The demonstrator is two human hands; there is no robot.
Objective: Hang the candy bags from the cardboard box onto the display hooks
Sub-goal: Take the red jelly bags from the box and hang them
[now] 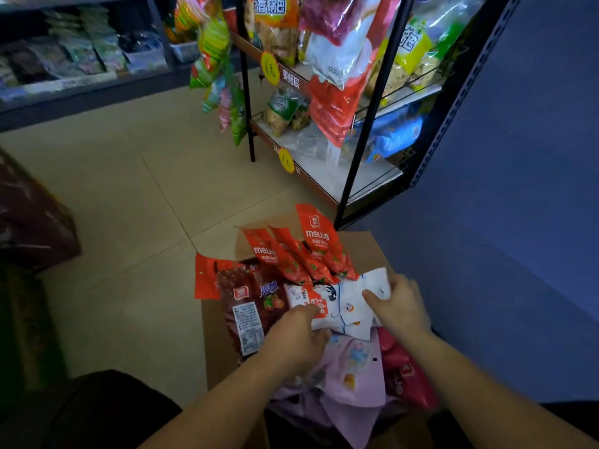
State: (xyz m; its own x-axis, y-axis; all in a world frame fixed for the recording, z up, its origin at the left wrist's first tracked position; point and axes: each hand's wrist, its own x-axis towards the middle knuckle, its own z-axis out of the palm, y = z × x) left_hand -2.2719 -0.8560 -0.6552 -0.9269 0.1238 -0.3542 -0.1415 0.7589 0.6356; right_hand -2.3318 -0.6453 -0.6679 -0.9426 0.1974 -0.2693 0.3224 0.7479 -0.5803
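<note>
An open cardboard box (363, 251) stands on the floor below me, full of candy bags. A white candy bag (346, 306) with red print lies on top. My left hand (296, 338) grips its near left edge and my right hand (400, 306) pinches its right end. Three red bags (311, 254) stand up at the box's far side. A dark red bag (249, 306) lies at the left, and pink bags (353, 367) sit under my hands. Candy bags (337, 53) hang on the black display rack (366, 131) ahead; its hooks are hidden.
The rack's shelves hold snack packs with yellow price tags (286, 160). A blue wall (518, 189) runs along the right. A low grey shelf (81, 82) of goods lines the far left. A dark red package (32, 218) sits at the left edge on the tiled floor (129, 205).
</note>
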